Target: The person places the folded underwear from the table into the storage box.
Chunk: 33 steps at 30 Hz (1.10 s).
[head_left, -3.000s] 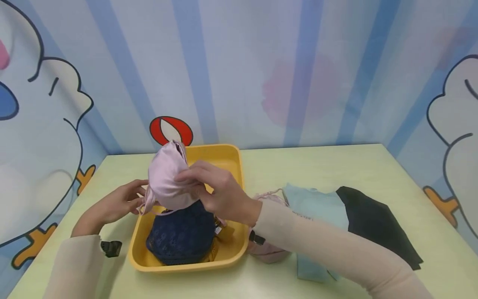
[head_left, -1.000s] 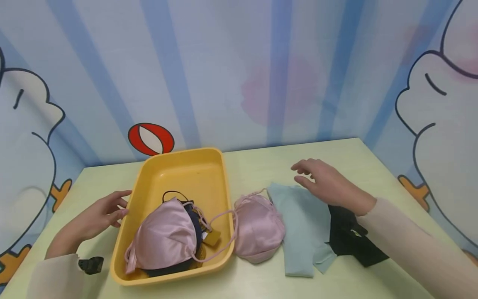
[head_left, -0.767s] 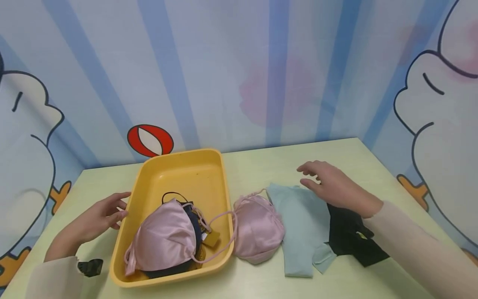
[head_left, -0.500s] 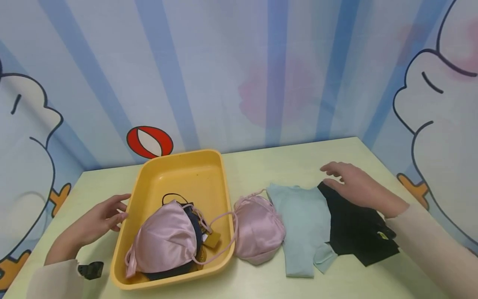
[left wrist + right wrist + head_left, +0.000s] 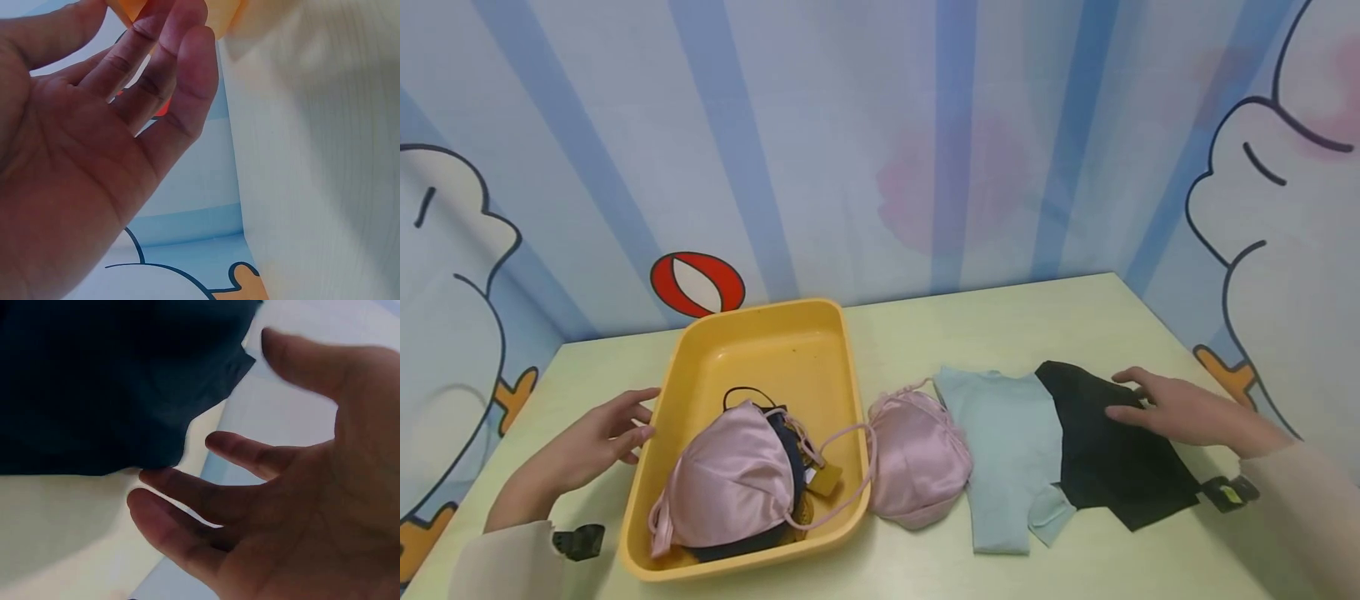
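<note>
My left hand (image 5: 587, 442) rests its fingertips at the left rim of a yellow tray (image 5: 790, 354), fingers loosely bent, palm visible in the left wrist view. Inside the tray lies a pink satin bra (image 5: 726, 479) over a navy bra (image 5: 737, 547), mostly covered, with a thin pink strap looping over the right rim. On the far right, my right hand (image 5: 1187, 408) is spread at the right edge of a black garment (image 5: 1105, 450). In the right wrist view its fingertips are right at the cloth's edge, thumb apart, nothing gripped.
Between tray and black garment lie a folded pink satin piece (image 5: 917, 462) and a light blue top (image 5: 1007, 450). A small gold tag (image 5: 825, 481) shows in the tray. A printed curtain (image 5: 850, 150) stands behind the pale table (image 5: 1000, 321).
The pink satin bra, held up by my right hand at first, now lies in the tray. My right hand has since moved right and down to the black garment; my left stays by the tray.
</note>
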Each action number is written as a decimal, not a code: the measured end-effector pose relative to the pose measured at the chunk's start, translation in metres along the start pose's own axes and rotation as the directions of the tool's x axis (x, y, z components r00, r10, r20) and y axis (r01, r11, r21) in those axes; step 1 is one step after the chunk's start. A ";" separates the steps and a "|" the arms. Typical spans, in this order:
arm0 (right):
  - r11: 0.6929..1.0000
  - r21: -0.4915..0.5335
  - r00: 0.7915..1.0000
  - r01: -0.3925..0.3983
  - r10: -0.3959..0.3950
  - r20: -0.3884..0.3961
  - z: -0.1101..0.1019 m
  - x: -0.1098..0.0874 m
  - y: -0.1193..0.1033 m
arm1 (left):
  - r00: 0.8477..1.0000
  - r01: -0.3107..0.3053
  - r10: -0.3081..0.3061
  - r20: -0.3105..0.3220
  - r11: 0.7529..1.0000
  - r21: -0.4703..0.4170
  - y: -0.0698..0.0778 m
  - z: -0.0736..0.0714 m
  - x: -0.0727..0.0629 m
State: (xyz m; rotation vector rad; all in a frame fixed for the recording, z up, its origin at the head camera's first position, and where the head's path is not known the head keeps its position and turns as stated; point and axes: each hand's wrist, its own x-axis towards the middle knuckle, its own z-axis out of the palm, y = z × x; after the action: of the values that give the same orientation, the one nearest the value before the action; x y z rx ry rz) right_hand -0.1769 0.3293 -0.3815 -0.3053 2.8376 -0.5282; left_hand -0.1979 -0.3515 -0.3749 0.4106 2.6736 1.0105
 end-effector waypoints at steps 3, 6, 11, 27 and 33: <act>1.000 0.016 1.000 -0.014 0.013 0.024 0.004 -0.003 0.003 | 1.000 0.009 -0.009 0.000 1.000 -0.001 0.000 0.000 0.000; 0.999 0.040 1.000 -0.008 0.008 0.003 0.009 -0.004 0.003 | 1.000 0.014 -0.014 0.000 1.000 0.000 0.000 0.000 0.000; 0.998 0.061 0.999 0.014 -0.012 -0.041 0.015 -0.003 0.001 | 1.000 0.007 -0.007 0.000 1.000 0.004 0.000 0.000 0.000; 0.998 0.039 0.988 0.051 -0.045 -0.146 0.032 0.006 -0.005 | 1.000 0.013 -0.013 -0.004 1.000 -0.001 -0.002 -0.001 0.000; 0.995 0.044 0.979 0.084 -0.075 -0.189 0.035 0.004 -0.006 | 1.000 0.014 -0.014 -0.006 1.000 -0.008 0.000 0.000 0.000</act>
State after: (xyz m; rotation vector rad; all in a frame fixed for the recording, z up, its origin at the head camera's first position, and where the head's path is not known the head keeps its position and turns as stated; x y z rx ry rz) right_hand -0.1701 0.3120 -0.4114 -0.3796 2.9968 -0.6795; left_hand -0.1983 -0.3515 -0.3754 0.3874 2.6732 1.0203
